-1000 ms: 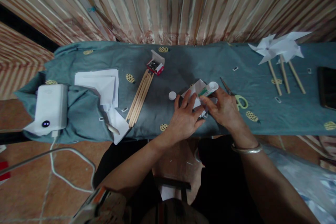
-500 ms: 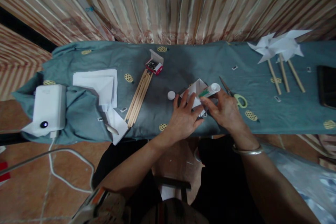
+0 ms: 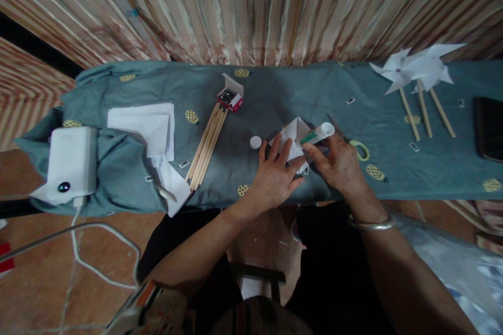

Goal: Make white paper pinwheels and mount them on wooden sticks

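Note:
My left hand (image 3: 276, 170) lies with fingers spread on a piece of white paper (image 3: 293, 131), which has cut or folded corners. In my right hand (image 3: 338, 162) is a green and white glue stick (image 3: 317, 134), held tilted, its lower end at the middle of the paper. The fingers hide where the glue end meets the paper. A round white cap (image 3: 255, 142) rests just left of my left fingertips. Partly behind my right hand lie scissors with light green handles (image 3: 359, 150).
Wooden sticks (image 3: 207, 147) lie left of my hands, below an open small box (image 3: 230, 97) of dark pieces. White paper sheets (image 3: 137, 120) and a white power bank (image 3: 73, 162) sit farther left. Paper pinwheels (image 3: 418, 70) and a dark device (image 3: 489, 128) are at right.
My right hand and the glue stick have shifted slightly to the right over the paper, and the glue stick leans a little more. My left hand stays in place on the paper.

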Demonstrator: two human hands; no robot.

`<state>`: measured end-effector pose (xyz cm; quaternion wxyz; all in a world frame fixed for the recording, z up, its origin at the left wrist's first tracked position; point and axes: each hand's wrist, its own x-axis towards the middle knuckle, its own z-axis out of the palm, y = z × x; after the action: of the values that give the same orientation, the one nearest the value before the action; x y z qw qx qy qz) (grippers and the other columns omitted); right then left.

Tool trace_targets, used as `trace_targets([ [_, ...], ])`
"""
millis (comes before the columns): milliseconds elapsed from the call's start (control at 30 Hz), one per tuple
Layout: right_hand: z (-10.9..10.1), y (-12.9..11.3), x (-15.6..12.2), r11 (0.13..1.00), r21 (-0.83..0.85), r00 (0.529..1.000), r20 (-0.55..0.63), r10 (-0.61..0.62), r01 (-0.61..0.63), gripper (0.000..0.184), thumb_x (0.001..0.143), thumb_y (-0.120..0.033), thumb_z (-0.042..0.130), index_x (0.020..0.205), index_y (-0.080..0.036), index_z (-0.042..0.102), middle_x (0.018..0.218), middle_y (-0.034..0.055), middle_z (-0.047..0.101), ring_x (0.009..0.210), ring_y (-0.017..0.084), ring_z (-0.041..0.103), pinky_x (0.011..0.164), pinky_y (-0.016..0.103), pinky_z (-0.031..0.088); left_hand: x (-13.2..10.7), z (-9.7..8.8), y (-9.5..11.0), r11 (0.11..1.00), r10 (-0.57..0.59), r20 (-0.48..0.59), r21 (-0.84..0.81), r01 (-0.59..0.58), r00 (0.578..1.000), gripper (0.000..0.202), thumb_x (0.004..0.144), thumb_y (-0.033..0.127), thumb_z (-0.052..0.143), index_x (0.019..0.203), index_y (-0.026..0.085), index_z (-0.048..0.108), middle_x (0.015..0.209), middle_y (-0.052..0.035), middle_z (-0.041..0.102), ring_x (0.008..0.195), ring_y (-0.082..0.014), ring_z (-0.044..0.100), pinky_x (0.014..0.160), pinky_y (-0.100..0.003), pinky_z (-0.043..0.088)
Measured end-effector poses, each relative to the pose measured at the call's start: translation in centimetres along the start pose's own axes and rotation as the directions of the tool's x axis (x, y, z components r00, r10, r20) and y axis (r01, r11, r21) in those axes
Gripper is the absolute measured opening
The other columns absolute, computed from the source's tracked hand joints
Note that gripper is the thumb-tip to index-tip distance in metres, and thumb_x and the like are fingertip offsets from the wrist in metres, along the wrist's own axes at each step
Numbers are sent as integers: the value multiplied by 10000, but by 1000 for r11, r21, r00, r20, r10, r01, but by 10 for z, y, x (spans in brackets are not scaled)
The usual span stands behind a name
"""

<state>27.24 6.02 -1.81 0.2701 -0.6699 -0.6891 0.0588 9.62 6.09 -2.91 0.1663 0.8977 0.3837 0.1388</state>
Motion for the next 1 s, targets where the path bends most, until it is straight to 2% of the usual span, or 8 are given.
trace_targets([
  [433,-1,1,4,996,76,998,28,53,-55,406,893,-548,491,1024,-181,604,852,106,710,759,276,683,664,393,510,0,0,1,1000,3,-4,4,-3,1000,446,890,444,541,1290,246,559,1507,-139,376,1451,-379,184,1120,-640,185],
  [767,1,0,8,991,129,999,-13,35,-33,295,878,-506,542,936,-221,599,778,60,688,693,237,658,626,355,492,0,0,1,1000,3,1,6,-3,1000,453,893,440,537,1302,246,550,1521,-141,359,1452,-381,180,1121,-643,168],
  [1000,2,-1,10,992,120,999,-4,34,-34,287,877,-479,555,974,-214,607,791,64,687,690,232,655,625,348,489,0,1,0,1000,10,-12,8,-10,1000,452,886,436,551,1295,243,552,1507,-147,375,1448,-389,189,1116,-644,178],
])
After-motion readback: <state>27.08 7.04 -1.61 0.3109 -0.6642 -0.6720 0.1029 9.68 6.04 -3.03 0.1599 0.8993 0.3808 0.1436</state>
